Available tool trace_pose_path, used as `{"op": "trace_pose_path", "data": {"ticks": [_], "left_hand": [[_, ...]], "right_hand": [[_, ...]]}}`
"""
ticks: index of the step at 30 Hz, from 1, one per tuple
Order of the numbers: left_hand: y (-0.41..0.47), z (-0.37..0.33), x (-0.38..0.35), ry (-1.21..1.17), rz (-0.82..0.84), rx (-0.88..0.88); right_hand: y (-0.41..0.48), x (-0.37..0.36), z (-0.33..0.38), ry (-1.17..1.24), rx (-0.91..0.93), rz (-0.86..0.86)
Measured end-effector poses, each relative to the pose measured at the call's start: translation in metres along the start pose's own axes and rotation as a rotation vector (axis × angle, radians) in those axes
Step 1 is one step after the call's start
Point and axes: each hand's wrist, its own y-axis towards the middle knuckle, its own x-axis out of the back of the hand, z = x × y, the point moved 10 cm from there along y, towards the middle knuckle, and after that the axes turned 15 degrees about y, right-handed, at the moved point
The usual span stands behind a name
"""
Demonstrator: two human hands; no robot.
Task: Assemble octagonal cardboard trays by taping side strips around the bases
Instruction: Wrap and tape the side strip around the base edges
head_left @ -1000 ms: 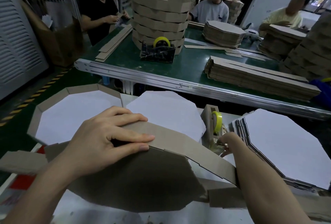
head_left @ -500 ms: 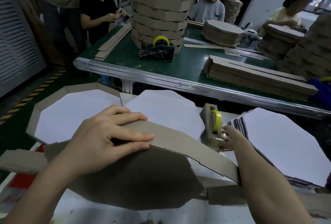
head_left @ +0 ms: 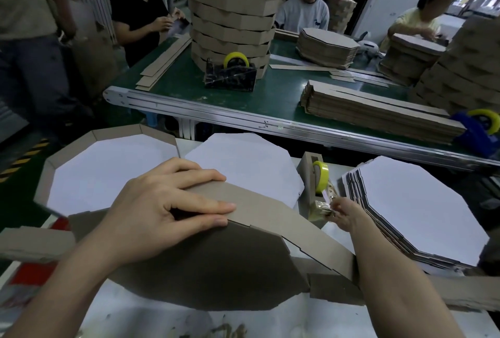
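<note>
While my left hand (head_left: pixel 162 208) presses straight fingers (head_left: pixel 211 206) onto side strip (head_left: pixel 270 210) and base (head_left: pixel 216 270), right hand (head_left: pixel 345 216) at two o'clock, pinching tape (head_left: pixel 322 175) at dispenser (head_left: pixel 305 172)

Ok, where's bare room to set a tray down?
Bare bench nearest you, below the brown base. Bare belt between black dispenser and strip stack. Crowded beyond: tray, white octagon, near dispenser, base stack.

Both forearms bare; left hand (head_left: pixel 162 210) and right hand (head_left: pixel 345 217) bare; fingernails short.
</note>
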Motion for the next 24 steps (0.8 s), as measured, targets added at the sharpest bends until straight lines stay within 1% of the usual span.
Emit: {"op": "trace_pose_path", "data": {"ticks": [4, 9, 17, 20, 24], "left_hand": [[-0.002, -0.002, 0.0, -0.003, 0.01, 0.002], [-0.002, -0.006, 0.001, -0.001, 0.012, -0.006], [-0.001, -0.01, -0.001, 0.003, 0.019, -0.022], [0.0, -0.011, -0.002, 0.006, 0.023, -0.025], [-0.001, -0.01, -0.001, 0.0, 0.021, -0.022]], "right_hand": [[-0.003, -0.001, -0.007, -0.047, -0.006, 0.021], [0.003, 0.01, -0.011, -0.101, -0.023, -0.042], [0.021, 0.02, -0.018, -0.216, -0.023, -0.075], [0.024, 0.022, -0.018, -0.29, -0.032, -0.076], [0.023, 0.022, -0.01, -0.463, -0.01, -0.112]]}}
